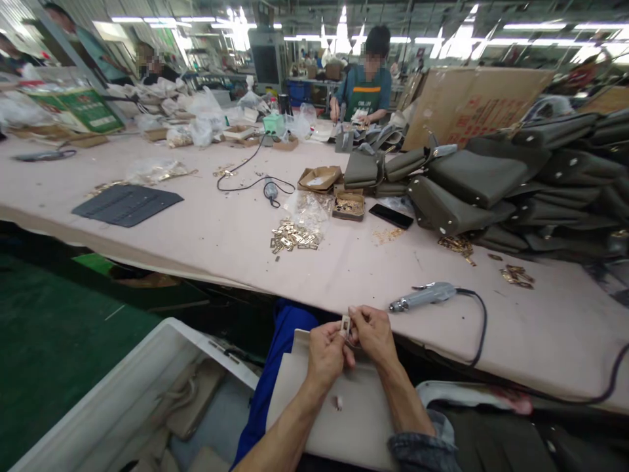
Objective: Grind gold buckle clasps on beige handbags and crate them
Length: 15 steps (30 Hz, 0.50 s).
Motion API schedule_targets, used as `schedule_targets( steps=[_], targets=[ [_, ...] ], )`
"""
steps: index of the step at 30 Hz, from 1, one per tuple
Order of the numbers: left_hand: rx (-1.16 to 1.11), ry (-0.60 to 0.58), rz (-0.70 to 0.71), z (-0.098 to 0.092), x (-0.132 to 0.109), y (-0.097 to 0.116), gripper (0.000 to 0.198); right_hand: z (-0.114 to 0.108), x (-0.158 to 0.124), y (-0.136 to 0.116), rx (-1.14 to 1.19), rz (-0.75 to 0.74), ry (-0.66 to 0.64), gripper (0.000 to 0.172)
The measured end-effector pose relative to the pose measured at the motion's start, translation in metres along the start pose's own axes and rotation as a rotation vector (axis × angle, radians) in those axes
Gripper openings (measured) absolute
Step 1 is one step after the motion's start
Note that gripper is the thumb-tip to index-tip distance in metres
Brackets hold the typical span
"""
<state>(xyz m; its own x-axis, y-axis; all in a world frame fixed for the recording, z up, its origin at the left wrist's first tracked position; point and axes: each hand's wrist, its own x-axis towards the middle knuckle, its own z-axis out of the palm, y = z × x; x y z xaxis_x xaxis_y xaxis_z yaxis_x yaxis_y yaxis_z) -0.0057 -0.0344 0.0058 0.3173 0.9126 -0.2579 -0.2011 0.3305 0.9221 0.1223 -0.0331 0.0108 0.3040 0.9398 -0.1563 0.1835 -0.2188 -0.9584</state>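
My left hand [325,354] pinches a small rectangular metal plate [345,325] with a slot in its middle, held upright above my lap. From the other side, my right hand [376,335] grips the same plate at its edge. Beneath both hands a beige leather-like bag piece [292,387] lies across my lap, its upper flap raised near the fingers. A small shiny metal part [338,402] rests on it. To the right of my right hand, an electric screwdriver [425,296] lies on the table [236,255].
A pile of gold metal plates [295,237], a small parts box [348,205] and a phone [391,216] are on the table. Dark bags [484,177] are stacked at right. A white bin [162,347] stands at left. Across the table a person [366,85] works.
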Motion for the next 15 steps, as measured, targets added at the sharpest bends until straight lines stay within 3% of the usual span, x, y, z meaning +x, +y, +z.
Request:
schedule_targets(
  steps=[4,9,15],
  targets=[
    [0.018,-0.013,0.007,-0.0026,-0.0012,-0.0073,0.026,0.0015,-0.002,-0.0006,0.062,0.008,-0.024,0.044],
    [-0.03,-0.028,-0.016,-0.0047,-0.0049,-0.0055,0.034,0.0058,-0.0024,-0.0033,-0.078,-0.058,0.053,0.041],
    [-0.131,-0.038,0.011,-0.0066,-0.0058,0.0002,0.039,0.0041,0.0065,-0.0066,-0.136,-0.034,-0.133,0.042]
  ],
)
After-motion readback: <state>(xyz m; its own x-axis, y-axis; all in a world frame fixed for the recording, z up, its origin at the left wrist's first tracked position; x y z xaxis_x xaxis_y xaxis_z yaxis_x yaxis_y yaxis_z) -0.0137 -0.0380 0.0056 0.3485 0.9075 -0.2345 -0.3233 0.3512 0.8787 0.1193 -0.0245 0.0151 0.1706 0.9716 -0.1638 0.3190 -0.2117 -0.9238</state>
